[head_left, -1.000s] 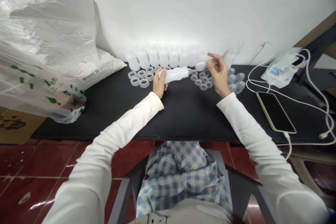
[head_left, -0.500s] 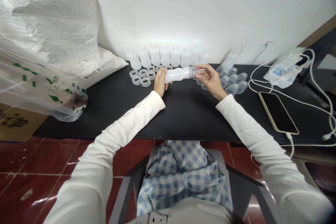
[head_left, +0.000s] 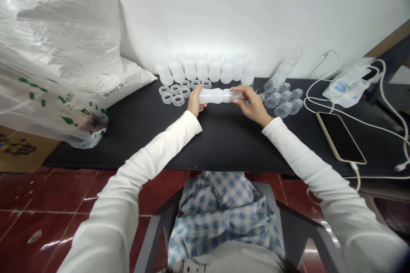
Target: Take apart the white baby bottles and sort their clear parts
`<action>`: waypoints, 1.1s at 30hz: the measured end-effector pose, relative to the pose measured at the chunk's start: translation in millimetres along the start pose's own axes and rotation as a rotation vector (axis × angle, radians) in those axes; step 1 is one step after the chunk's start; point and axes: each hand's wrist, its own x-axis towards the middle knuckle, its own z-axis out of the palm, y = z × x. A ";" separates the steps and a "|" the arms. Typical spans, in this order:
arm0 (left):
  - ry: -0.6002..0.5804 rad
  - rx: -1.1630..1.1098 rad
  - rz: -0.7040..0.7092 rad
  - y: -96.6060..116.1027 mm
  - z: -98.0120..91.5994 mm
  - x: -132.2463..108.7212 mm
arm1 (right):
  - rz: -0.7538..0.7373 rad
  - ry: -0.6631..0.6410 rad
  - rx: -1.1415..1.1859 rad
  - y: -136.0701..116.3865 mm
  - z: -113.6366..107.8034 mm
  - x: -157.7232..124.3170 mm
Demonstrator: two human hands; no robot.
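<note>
A translucent white bottle (head_left: 213,96) lies sideways between my hands above the black table. My left hand (head_left: 194,101) is wrapped round its base end. At the other end, my right hand (head_left: 253,104) has its fingers closed on a clear cap (head_left: 235,95) that covers the bottle's neck. Behind stands a row of similar white bottles (head_left: 202,69). Several clear rings (head_left: 178,100) lie left of the held bottle. To the right of my right hand, several clear domed caps (head_left: 283,109) sit in a group.
A capped bottle (head_left: 286,67) leans by the wall. White cables (head_left: 349,115), a phone (head_left: 341,137) and a white box (head_left: 347,91) occupy the right side. Large plastic bags (head_left: 64,98) crowd the left, above a cardboard box (head_left: 27,150). The table's front edge (head_left: 224,168) is near my lap.
My right hand has shifted slightly left along the cap, its fingers now closer round it. The held bottle has levelled out and dropped a little at its capped end.
</note>
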 end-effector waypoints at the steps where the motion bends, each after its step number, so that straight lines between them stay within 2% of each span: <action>1: 0.001 -0.006 0.008 -1.3 -0.4 1.0 | -0.007 0.002 -0.010 0.5 1.1 -0.2; 8: 0.026 -0.026 0.054 -6.6 -0.7 5.2 | 0.026 0.026 0.050 3.6 6.5 -2.9; 12: 0.040 -0.048 0.075 -8.8 2.7 1.2 | 0.017 0.040 0.020 -5.3 7.0 -3.9; 14: 0.025 -0.045 0.138 -10.2 4.6 -2.5 | 0.034 0.042 0.000 -10.6 7.9 -4.9; 21: 0.036 0.068 0.542 -12.8 6.1 -14.6 | 0.122 0.130 0.046 -20.6 16.7 -10.1; 24: 0.072 0.198 0.753 -15.5 4.1 -13.5 | 0.175 0.189 0.063 -22.2 19.4 -9.9; 28: 0.104 0.417 1.018 -20.7 -2.6 -6.4 | 0.206 0.280 -0.045 -23.4 20.8 -7.1; 30: 0.080 0.528 1.115 -23.0 -8.4 -2.5 | 0.269 0.238 -0.076 -23.1 20.3 -5.0; 33: -0.019 0.611 1.281 -25.5 -18.2 2.4 | 0.374 0.037 -0.130 -20.7 16.9 -1.5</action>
